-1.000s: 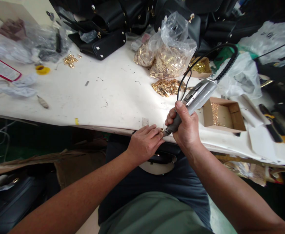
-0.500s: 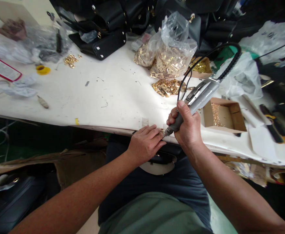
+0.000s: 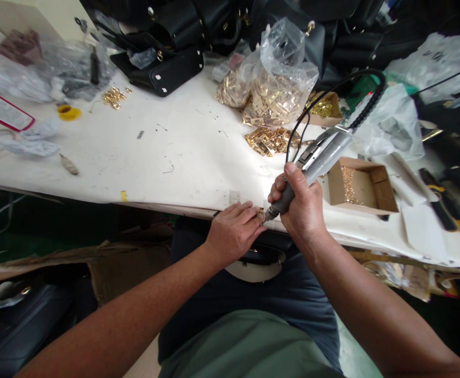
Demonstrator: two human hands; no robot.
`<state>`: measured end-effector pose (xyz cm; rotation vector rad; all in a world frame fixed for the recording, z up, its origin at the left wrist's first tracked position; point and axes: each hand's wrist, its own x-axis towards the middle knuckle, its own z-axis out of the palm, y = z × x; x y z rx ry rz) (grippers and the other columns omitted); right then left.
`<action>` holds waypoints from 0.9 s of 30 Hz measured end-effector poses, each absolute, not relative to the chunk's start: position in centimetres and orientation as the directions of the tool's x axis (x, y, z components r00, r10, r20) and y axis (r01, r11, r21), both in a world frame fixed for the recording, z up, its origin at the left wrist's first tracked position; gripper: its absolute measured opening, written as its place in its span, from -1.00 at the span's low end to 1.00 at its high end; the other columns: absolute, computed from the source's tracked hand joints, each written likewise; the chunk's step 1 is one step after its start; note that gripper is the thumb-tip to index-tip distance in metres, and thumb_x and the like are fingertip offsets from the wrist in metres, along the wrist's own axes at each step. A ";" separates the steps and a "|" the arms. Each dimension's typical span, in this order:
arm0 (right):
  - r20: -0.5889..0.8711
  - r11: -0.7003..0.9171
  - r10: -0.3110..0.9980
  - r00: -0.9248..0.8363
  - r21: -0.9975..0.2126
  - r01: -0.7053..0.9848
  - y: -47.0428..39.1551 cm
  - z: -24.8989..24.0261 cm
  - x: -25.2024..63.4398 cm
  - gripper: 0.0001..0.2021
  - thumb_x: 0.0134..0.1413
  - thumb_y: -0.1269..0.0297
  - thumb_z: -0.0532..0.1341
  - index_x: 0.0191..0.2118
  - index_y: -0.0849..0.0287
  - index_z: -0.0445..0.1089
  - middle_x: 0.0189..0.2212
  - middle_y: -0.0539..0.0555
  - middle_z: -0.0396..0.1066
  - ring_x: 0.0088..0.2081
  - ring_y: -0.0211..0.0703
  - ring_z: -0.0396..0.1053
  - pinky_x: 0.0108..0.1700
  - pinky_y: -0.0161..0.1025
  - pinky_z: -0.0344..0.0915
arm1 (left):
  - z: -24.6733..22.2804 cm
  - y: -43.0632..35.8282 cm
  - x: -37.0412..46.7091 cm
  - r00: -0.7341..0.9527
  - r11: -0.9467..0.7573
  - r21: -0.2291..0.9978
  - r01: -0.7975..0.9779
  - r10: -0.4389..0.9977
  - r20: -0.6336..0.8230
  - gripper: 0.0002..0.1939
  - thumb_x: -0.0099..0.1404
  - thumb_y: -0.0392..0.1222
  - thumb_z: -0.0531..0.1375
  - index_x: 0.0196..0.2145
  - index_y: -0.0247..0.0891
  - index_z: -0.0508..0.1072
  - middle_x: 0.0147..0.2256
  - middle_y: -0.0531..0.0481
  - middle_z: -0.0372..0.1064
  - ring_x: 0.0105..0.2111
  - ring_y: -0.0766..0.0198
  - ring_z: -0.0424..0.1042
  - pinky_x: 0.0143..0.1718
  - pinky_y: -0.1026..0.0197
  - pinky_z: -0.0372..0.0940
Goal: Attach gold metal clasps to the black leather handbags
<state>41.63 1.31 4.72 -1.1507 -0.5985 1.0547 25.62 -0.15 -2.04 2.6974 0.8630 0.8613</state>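
My right hand (image 3: 303, 199) is wrapped round a grey power screwdriver (image 3: 320, 155), tilted so that its tip points down and left. That tip meets a small gold-coloured piece (image 3: 261, 211) at the table's front edge, beside the fingertips of my left hand (image 3: 236, 228). The left fingers are pressed together over the edge, and what they hold beneath is hidden. Below them, a black and cream bag (image 3: 255, 266) shows above my lap, partly covered by the hand.
On the white table (image 3: 135, 168), gold metal parts (image 3: 271, 142) lie before clear bags of similar parts (image 3: 275, 97). A cardboard box of small screws (image 3: 366, 186) stands right of the screwdriver. Black bags (image 3: 178, 71) line the back. A cable arches behind the tool.
The screwdriver and my right hand have shifted very slightly left. My left hand stays at the table edge, almost unmoved.
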 end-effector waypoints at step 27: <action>0.114 0.102 0.866 0.487 -0.993 0.052 2.3 3.6 41.3 -0.54 0.11 -0.08 0.38 -0.59 0.14 0.35 -0.71 -0.06 0.31 -0.73 -0.30 0.19 -0.71 -0.31 0.14 | -1.9 -0.3 25.4 0.699 -0.815 0.298 0.497 0.579 0.419 -0.72 0.48 -0.10 0.19 0.07 -0.23 0.51 0.06 -0.07 0.54 0.16 0.04 0.45 0.20 -0.05 0.36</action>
